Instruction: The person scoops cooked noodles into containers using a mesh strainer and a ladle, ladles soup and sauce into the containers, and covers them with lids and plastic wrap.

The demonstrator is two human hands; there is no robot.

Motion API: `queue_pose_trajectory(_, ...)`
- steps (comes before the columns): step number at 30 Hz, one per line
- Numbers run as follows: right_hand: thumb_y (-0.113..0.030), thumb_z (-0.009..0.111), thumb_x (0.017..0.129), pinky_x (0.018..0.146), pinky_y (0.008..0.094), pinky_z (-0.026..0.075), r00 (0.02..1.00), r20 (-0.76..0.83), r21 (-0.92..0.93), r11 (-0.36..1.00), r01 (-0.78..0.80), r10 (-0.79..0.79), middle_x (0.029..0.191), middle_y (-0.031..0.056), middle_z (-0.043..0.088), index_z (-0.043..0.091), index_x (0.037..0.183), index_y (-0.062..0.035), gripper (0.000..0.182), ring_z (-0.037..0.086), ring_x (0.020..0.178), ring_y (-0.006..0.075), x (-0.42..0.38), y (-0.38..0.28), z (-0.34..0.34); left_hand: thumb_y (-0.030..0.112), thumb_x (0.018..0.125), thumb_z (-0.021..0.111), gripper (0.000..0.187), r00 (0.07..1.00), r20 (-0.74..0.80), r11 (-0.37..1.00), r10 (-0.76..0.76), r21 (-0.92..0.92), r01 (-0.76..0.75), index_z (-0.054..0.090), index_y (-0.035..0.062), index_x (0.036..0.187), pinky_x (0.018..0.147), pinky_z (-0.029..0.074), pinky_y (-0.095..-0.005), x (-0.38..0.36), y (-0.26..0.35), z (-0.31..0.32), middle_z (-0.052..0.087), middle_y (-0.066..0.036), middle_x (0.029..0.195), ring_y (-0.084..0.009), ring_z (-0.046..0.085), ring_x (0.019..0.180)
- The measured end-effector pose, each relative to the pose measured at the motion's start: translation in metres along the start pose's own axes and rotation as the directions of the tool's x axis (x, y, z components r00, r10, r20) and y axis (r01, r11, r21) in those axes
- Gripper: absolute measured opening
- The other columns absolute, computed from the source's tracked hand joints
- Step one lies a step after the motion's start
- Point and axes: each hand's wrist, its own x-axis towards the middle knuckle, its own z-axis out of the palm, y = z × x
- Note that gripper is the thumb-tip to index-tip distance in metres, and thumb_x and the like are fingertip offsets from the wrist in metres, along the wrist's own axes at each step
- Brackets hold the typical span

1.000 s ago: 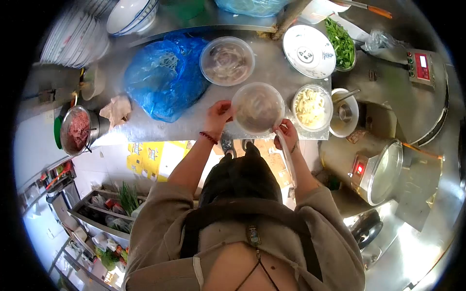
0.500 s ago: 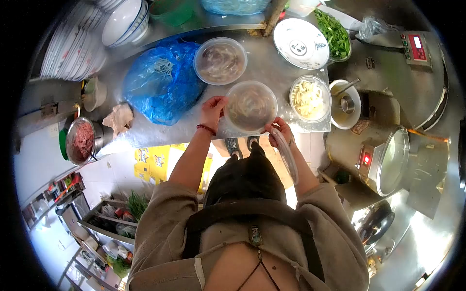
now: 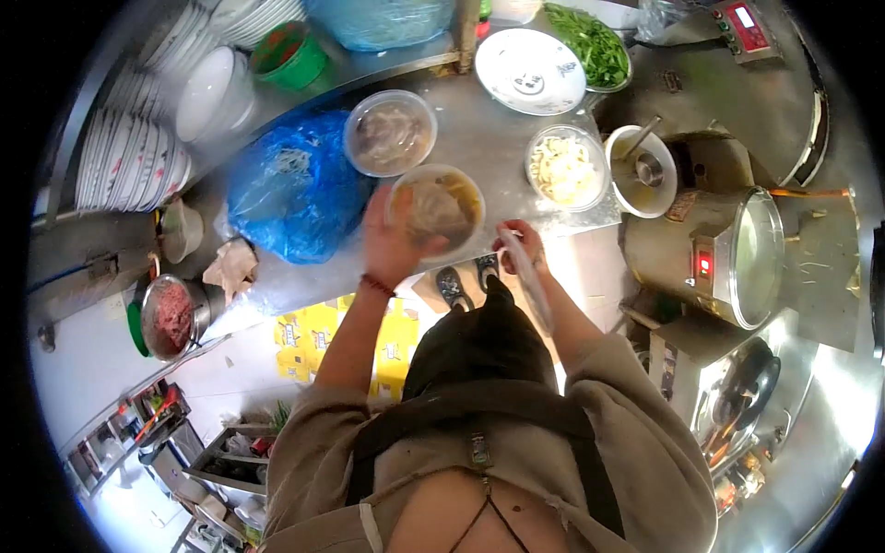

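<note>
A round clear tub [image 3: 447, 210] of brownish food sits near the counter's front edge. My left hand [image 3: 392, 238] is at its left side, blurred, fingers spread around the rim. Just right of the tub, over the edge, my right hand [image 3: 518, 247] is closed on a clear round lid [image 3: 529, 281], seen nearly edge-on. Behind the tub stands a second clear container [image 3: 391, 134] with a similar filling. To the right is a bowl of pale noodle-like pieces [image 3: 564, 170].
A blue plastic bag [image 3: 297, 189] lies left on the steel counter [image 3: 479, 138]. Behind are a white plate [image 3: 530, 72] and chopped greens [image 3: 590, 46]. At right, a white bowl with a ladle [image 3: 643, 172] and a large pot [image 3: 719, 258]. A bowl of minced meat [image 3: 172, 316] is far left.
The lid that was with my right hand now stands clear of the tub. My left hand has moved further around the tub's left side. The view has shifted.
</note>
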Motion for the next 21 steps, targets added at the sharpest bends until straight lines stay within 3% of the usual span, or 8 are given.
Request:
queue_pose_trajectory(2,-0.028,0.059,0.091,0.033,0.0241,0.029,0.982,0.029,-0.094,0.977,0.191,-0.189,0.07,0.0092,0.061,0.052,0.109,-0.0081,0.027,0.042,0.037,0.0096,0.019,0.02,-0.008,0.052,0.055,0.082,0.106,0.992,0.122,0.987,-0.042,0.159,0.022,0.033,0.0204,0.142,0.11,0.02,-0.0512,0.004,0.026,-0.003,0.013,-0.03,0.147,-0.0494,0.015,0.135)
queue_pose_trajectory(5,-0.025,0.059,0.091,0.043,0.027,0.04,0.933,0.084,-0.219,0.907,0.361,-0.351,0.072,0.0096,0.063,0.051,0.118,-0.0098,0.032,0.051,0.048,0.0119,0.025,0.01,0.0,0.057,0.05,0.081,0.114,0.985,0.159,0.996,-0.062,0.07,0.052,0.026,0.028,0.145,0.111,0.014,-0.0526,0.002,0.014,0.009,-0.001,-0.032,0.148,-0.0504,0.003,0.137)
queue_pose_trajectory(8,-0.02,0.058,0.091,0.058,0.0285,0.047,0.765,0.126,-0.497,0.627,0.6,-0.632,0.075,0.0101,0.064,0.047,0.131,-0.0143,0.042,0.057,0.062,0.0135,0.037,-0.001,0.016,0.057,0.048,0.081,0.119,0.989,0.142,0.995,0.031,0.088,-0.044,0.021,0.0291,0.147,0.111,0.015,-0.0531,-0.002,0.005,0.012,0.0,-0.033,0.148,-0.0498,0.004,0.137)
queue_pose_trajectory(12,-0.015,0.056,0.091,0.064,0.028,0.047,0.707,0.237,-0.498,0.541,0.678,-0.666,0.076,0.0116,0.064,0.044,0.138,-0.0186,0.048,0.054,0.066,0.0132,0.054,0.003,0.022,0.055,0.047,0.082,0.12,0.961,0.271,0.989,-0.049,0.149,0.008,0.02,0.0306,0.147,0.111,0.012,-0.0539,0.003,0.009,0.004,-0.002,-0.034,0.147,-0.0504,0.002,0.137)
queue_pose_trajectory(16,-0.018,0.057,0.091,0.059,0.0293,0.046,0.817,0.208,-0.54,0.633,0.555,-0.538,0.073,0.01,0.062,0.045,0.137,-0.0207,0.048,0.053,0.062,0.0129,0.05,0.0,0.023,0.054,0.046,0.082,0.12,0.959,0.278,0.989,-0.048,0.145,0.007,0.022,0.0315,0.147,0.112,0.01,-0.054,-0.001,0.007,0.009,-0.006,-0.032,0.148,-0.0487,0.0,0.138)
queue_pose_trajectory(19,-0.022,0.059,0.091,0.055,0.0289,0.045,0.838,0.236,-0.706,0.506,0.495,-0.491,0.071,0.0072,0.061,0.045,0.137,-0.0212,0.049,0.051,0.061,0.0115,0.049,-0.021,0.02,0.048,0.05,0.083,0.118,0.968,0.251,0.998,-0.03,0.056,0.016,0.021,0.0249,0.147,0.112,0.009,-0.0525,-0.002,0.004,-0.001,0.001,-0.028,0.15,-0.0454,0.004,0.139)
queue_pose_trajectory(20,-0.026,0.06,0.09,0.053,0.0279,0.044,0.893,0.173,-0.69,0.596,0.41,-0.415,0.074,0.0061,0.061,0.048,0.135,-0.0209,0.047,0.051,0.062,0.0106,0.05,-0.03,0.019,0.045,0.052,0.083,0.116,0.971,0.237,1.0,-0.024,0.018,0.02,0.021,0.0214,0.147,0.112,0.01,-0.0518,0.002,0.002,-0.005,0.004,-0.027,0.15,-0.0442,0.006,0.139)
queue_pose_trajectory(21,-0.026,0.06,0.089,0.053,0.028,0.044,0.816,0.356,-0.137,0.838,0.528,-0.456,0.076,0.006,0.062,0.049,0.133,-0.0196,0.046,0.051,0.061,0.0111,0.071,-0.031,0.01,0.04,0.058,0.082,0.106,0.995,0.059,0.996,-0.077,-0.047,0.08,0.025,0.0159,0.144,0.11,0.017,-0.0505,0.006,-0.008,-0.003,0.014,-0.026,0.147,-0.0419,0.016,0.136)
